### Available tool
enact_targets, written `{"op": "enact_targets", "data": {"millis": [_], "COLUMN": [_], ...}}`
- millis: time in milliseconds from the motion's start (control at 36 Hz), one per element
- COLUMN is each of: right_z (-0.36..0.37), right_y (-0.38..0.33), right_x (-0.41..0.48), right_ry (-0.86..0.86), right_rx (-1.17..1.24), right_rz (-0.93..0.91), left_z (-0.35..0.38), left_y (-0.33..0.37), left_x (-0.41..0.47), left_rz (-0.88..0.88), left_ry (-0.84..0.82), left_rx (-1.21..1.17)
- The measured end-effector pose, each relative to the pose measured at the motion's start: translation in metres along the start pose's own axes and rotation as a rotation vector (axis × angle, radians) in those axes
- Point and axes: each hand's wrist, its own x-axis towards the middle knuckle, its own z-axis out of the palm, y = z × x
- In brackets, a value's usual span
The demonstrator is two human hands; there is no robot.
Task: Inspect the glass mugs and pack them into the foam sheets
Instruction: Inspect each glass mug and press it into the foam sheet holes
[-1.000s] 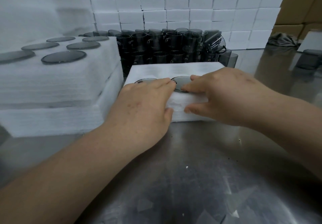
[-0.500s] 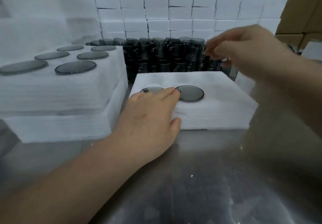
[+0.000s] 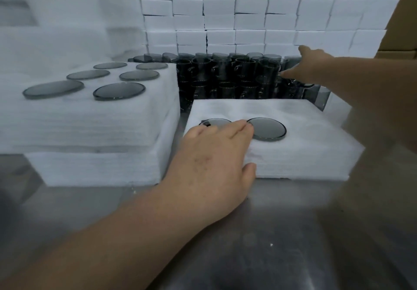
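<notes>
A white foam block [image 3: 311,154] lies on the steel table with two smoky glass mugs sunk upside down in it; one round base [image 3: 268,129] shows fully, the other [image 3: 214,121] is partly under my fingers. My left hand [image 3: 214,161] rests flat on the block's near left corner, fingers straight, thumb against its front face. Several dark glass mugs [image 3: 225,75] stand stacked behind the block. My right hand [image 3: 304,68] reaches over to the right end of that stack, thumb raised, fingers stretched toward a mug; I cannot tell whether they touch it.
A taller foam stack [image 3: 90,122] at the left holds several mug bases on top. Small white foam boxes [image 3: 248,19] form a wall behind. Cardboard [image 3: 397,48] stands at the far right. The steel table [image 3: 248,244] runs along the front.
My right hand left the foam block, rose, and has now gone back and down to the right end of the mug stack. My left hand stayed on the block.
</notes>
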Motion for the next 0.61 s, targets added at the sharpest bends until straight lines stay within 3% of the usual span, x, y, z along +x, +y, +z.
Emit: {"op": "enact_targets", "data": {"millis": [222, 417, 611], "right_z": [0.020, 0.030, 0.010], "right_y": [-0.008, 0.003, -0.004], "right_x": [0.014, 0.016, 0.004], "right_ry": [-0.009, 0.157, 0.349], "right_rx": [-0.123, -0.088, 0.048], "right_rz": [-0.018, 0.014, -0.114], "left_z": [0.001, 0.001, 0.002], "left_y": [-0.002, -0.002, -0.003], "left_x": [0.000, -0.001, -0.002], "left_rz": [0.012, 0.014, 0.008], "left_ry": [0.011, 0.017, 0.028], "left_rx": [-0.016, -0.024, -0.036]}}
